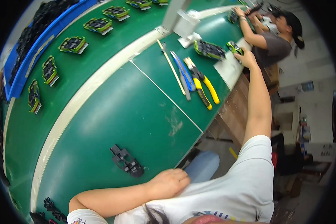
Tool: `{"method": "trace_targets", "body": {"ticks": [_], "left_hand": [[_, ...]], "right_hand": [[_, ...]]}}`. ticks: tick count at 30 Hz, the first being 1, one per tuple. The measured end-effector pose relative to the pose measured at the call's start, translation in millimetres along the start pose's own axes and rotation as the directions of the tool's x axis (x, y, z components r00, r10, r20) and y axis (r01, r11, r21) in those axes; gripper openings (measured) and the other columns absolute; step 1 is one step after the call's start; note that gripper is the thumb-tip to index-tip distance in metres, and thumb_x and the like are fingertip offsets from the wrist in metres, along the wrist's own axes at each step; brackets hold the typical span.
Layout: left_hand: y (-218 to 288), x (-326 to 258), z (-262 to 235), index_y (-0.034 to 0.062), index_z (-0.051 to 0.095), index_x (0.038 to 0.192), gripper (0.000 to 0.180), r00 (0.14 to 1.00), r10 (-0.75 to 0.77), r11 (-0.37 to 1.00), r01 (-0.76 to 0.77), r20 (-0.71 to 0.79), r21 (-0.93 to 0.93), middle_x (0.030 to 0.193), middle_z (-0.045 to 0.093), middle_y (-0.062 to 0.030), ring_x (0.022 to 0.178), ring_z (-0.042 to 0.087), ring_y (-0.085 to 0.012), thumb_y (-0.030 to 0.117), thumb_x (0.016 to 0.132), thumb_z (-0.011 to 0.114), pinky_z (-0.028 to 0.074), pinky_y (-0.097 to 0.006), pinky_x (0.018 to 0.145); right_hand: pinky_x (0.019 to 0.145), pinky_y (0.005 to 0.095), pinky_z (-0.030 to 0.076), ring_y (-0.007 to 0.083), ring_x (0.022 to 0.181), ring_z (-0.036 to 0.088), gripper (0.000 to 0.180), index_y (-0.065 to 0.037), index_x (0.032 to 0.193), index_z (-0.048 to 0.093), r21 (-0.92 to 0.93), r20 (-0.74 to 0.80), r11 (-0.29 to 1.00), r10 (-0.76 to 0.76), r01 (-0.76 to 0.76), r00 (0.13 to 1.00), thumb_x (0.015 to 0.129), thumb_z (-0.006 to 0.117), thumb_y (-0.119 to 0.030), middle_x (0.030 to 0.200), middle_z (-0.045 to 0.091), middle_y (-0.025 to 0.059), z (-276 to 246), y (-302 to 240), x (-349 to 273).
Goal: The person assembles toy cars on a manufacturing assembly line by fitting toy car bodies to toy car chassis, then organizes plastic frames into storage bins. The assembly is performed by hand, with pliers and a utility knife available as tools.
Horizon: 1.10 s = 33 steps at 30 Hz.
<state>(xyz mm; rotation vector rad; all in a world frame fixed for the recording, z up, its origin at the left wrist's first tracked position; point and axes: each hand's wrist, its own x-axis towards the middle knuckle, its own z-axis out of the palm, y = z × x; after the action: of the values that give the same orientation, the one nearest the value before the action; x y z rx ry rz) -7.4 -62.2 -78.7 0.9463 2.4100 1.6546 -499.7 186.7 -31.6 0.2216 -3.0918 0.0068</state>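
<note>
Green table (100,119) fills most of the view; blue bin (18,83) sits upper left. Left hand (169,183) is near the table edge, fingers curled, palm hidden, can't tell if closed. Black plastic part (126,161) lies nearby. Right hand (246,58) clamps green toy car (233,47) at table's right edge.

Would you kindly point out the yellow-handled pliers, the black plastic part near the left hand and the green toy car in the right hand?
Yellow-handled pliers (198,74): head view, pivot area.
Black plastic part (127,162): head view, middle.
Green toy car (233,47): head view, upper side.
</note>
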Motion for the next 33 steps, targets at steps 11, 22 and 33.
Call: {"method": "trace_targets", "body": {"ticks": [11,22,33], "left_hand": [[20.2,7.9,14.8,-0.0001,0.056,0.1,0.029,0.994,0.025,0.984,-0.005,-0.11,0.176,0.102,0.057,-0.0169,0.096,0.055,-0.0331,0.017,0.078,0.063,0.046,-0.039,0.082],[92.6,-22.0,30.5,-0.0085,0.017,0.138,0.089,0.915,0.321,0.822,-0.141,-0.245,0.552,0.145,0.013,-0.0293,0.136,0.008,-0.0451,0.05,0.081,0.053,0.004,-0.055,0.107],[84.0,-45.6,53.1,-0.0026,0.037,0.128,0.054,0.944,-0.228,0.901,0.112,-0.24,-0.418,0.121,0.048,-0.0158,0.117,0.044,-0.0252,0.027,0.088,0.058,0.035,-0.037,0.099]], "right_hand": [[0.071,0.0291,0.049,0.0136,0.083,0.061,0.048,-0.003,0.123,0.048,0.941,0.257,0.165,0.216,-0.295,0.942,0.084,0.064,-0.026,0.101,0.062,0.0054,-4.6,106.4,-362.4],[0.092,0.0344,0.044,0.02,0.106,0.056,0.048,0.0,0.126,0.045,0.84,0.067,-0.502,-0.28,-0.206,0.958,0.09,0.055,-0.031,0.118,0.057,0.0114,1.3,-120.8,-572.5],[0.088,0.036,0.047,0.0236,0.106,0.057,0.057,0.001,0.126,0.044,0.716,-0.019,-0.675,-0.276,-0.18,0.961,0.094,0.037,-0.046,0.117,0.056,0.0168,-18.6,-106.6,-573.6]]}}
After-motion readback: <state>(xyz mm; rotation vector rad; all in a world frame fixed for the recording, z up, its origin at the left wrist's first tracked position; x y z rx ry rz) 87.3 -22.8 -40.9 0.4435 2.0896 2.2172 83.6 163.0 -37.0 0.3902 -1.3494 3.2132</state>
